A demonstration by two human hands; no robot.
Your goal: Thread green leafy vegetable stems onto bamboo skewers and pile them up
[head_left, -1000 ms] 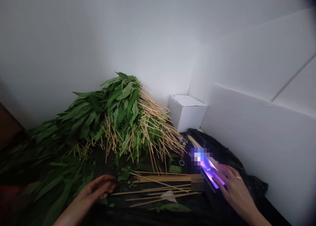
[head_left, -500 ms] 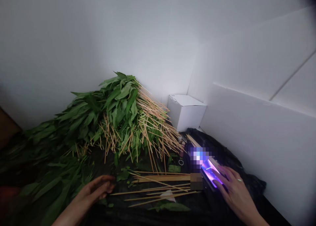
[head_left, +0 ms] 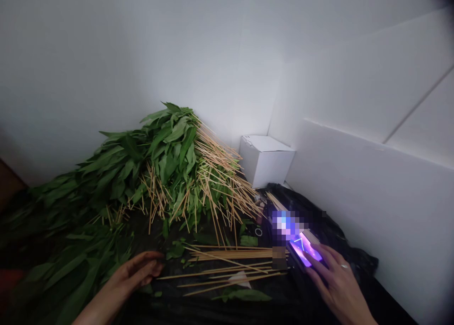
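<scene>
My left hand hovers low at the left, fingers loosely curved, with nothing visible in it. Just right of its fingertips lies a loose row of thin wooden sticks on a dark surface. My right hand has its fingers stretched over a smartphone with a lit purple screen, and a fingertip is on the glass. Part of the phone is blurred out by pixels. Behind the row rises a big heap of green leaves, with many stick ends poking out to the right.
A white box stands in the corner against the white walls. Black plastic lies bunched behind the phone. A single leaf and a pale scrap lie by the sticks. Further leaves spread out at the left.
My right hand has shifted slightly down and its fingers have moved a little on the phone's screen. My left hand, the sticks and the leaves look nearly unchanged; the view has shifted slightly.
</scene>
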